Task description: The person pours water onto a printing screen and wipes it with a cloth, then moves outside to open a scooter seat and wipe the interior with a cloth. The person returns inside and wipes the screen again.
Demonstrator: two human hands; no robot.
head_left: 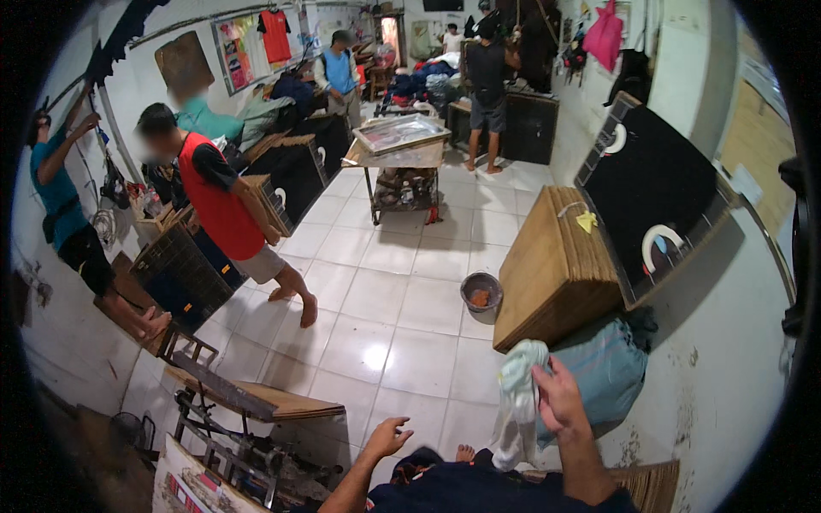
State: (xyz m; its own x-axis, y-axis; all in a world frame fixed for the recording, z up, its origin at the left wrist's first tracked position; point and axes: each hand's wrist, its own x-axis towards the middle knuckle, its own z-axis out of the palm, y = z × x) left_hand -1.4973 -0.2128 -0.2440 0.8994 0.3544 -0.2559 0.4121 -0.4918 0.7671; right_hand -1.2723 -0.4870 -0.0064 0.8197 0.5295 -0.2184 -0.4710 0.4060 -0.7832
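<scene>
A crumpled white cloth (516,398) with pale green and yellow tints hangs from my right hand (560,395), pinched between the thumb and fingers. My left hand (389,438) is lowered over the tiled floor, holding nothing, its fingers loosely apart. Just beyond the cloth lies a large blue-green sack (603,368) against the right wall. Left of my left hand is a dark metal frame machine (231,445) with a wooden board (295,403) on it.
A thick stack of wooden boards (556,269) stands right of a grey bucket (481,295). A black panel (654,192) leans on the right wall. Ahead is a wheeled table (402,156) bearing a framed screen. Several people stand around, the nearest in a red vest (218,197).
</scene>
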